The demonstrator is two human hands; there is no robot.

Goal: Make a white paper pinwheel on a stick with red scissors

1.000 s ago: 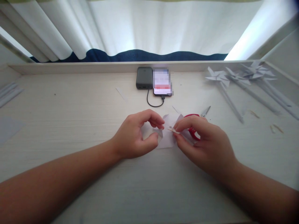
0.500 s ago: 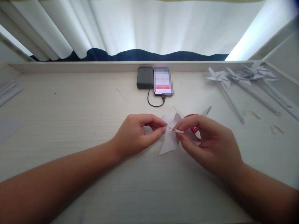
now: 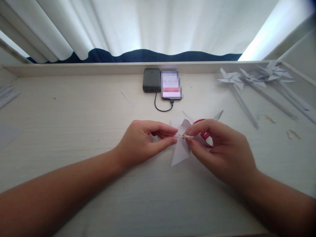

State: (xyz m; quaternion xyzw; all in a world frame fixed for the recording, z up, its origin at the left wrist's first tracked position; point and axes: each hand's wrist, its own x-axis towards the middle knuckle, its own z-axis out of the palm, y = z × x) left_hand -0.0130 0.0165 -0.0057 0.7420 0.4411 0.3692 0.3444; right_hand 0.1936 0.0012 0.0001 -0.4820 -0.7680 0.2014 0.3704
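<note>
Between my hands, a white paper pinwheel has one pointed blade hanging down toward me. My right hand pinches a toothpick whose end near my fingers looks wrapped in white. The toothpick points left, and its tip meets the fingertips of my left hand. Thumb and fingers of the left hand are closed there around something small and pale that is mostly hidden. Behind my right hand lie scissors with red handles, partly covered by the fingers and the paper.
Finished paper pinwheels on rolled paper sticks lie at the back right, with toothpick bits near them. A power bank is cabled to a phone by the back ledge. Rolled paper and a paper sheet lie left.
My left fingertips have come up to the toothpick's tip, closing the small gap. The pinwheel's lower blade has shifted slightly right and down. The camera view has tilted a little.
</note>
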